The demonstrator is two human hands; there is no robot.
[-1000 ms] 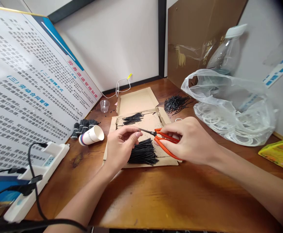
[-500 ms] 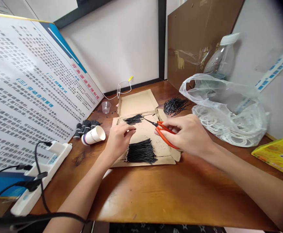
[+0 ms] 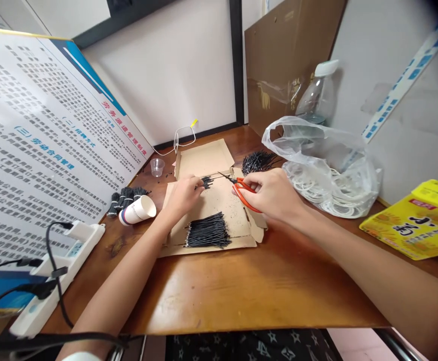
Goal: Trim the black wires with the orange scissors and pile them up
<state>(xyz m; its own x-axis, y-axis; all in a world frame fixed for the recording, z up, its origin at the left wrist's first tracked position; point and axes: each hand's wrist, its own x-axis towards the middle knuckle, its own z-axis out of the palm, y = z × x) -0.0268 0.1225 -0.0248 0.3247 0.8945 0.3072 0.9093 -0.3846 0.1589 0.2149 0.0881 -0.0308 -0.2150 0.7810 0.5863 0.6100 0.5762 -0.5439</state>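
Observation:
My right hand is wrapped round the orange-red handles of needle-nose pliers, whose thin dark tips point left over the flattened cardboard box. My left hand reaches to a small pile of short black wires on the upper part of the cardboard. Its fingertips are pinched together at the pile's left end, and whatever is between them is hidden. Nearer to me, a larger, neatly lined-up row of black wires lies on the cardboard, with tiny dark scraps scattered about.
Left of the cardboard are a tipped paper cup, bundled black wires, a small clear cup and a white power strip. More black wires, a plastic bag of white cords and a yellow packet lie right.
My left hand has moved forward onto the small wire pile, covering its left part. My right hand still holds the pliers. The camera view has shifted, showing more of the yellow packet.

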